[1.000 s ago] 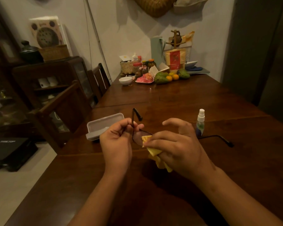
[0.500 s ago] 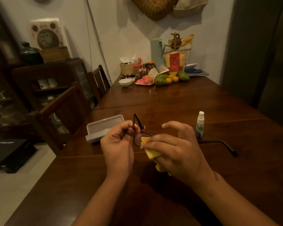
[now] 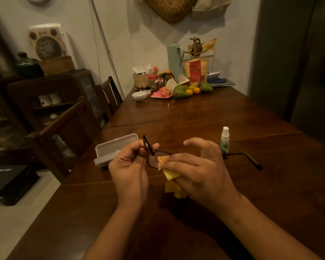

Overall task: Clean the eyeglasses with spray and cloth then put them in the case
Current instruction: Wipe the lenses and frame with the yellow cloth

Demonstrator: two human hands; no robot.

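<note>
Dark wooden table (image 3: 195, 119) — left hand (image 3: 129, 169) pinches eyeglasses (image 3: 153, 159) frame, right hand (image 3: 197, 171) pinches yellow cloth (image 3: 169, 173) on lens (wipe gently, small circles).

Two bare forearms enter from the near edge, the left forearm (image 3: 109, 233) at left and the right forearm (image 3: 261, 226) at right; both are uncovered as far as the frame shows; the left hand (image 3: 129, 171) and right hand (image 3: 199, 175) are bare, knuckles and tendons faintly lit in dim, warm indoor light.
</note>
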